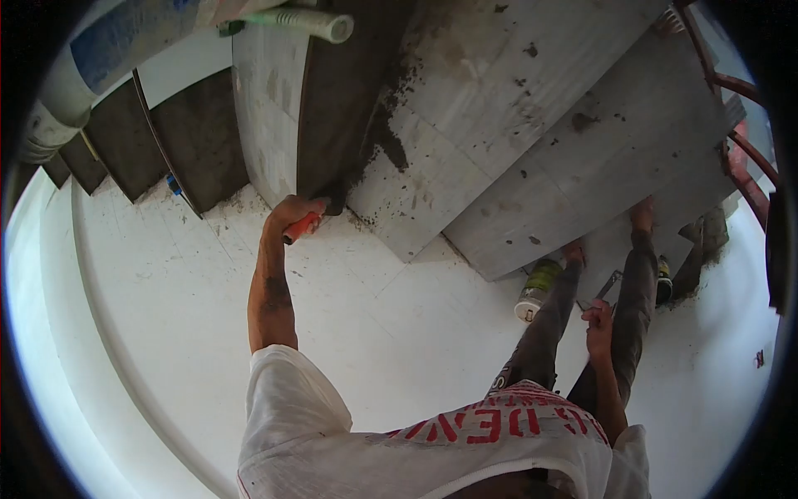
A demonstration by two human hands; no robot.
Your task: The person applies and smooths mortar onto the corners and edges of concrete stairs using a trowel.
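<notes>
My left hand (pixel 293 214) is wrapped round the red-orange handle of a trowel (pixel 301 228). The trowel's small dark blade touches or hovers over the lower end of a dark mortar strip (pixel 337 125) between stair slabs. Lower right, my right hand (pixel 597 318) is closed on a thin metal tool (pixel 610 287) between my legs; its exact shape is hard to make out. Grey stone treads (pixel 499 100) with mortar spots lie ahead of both hands.
A bucket with a green label (pixel 540 287) stands beside my leg, and a dark can (pixel 664 281) beyond the other leg. Bare dark steps (pixel 199 133) and a pale pipe (pixel 312 23) are upper left. Reddish metal railing (pixel 740 87) runs at the right. White wall (pixel 374 333) borders the stairs.
</notes>
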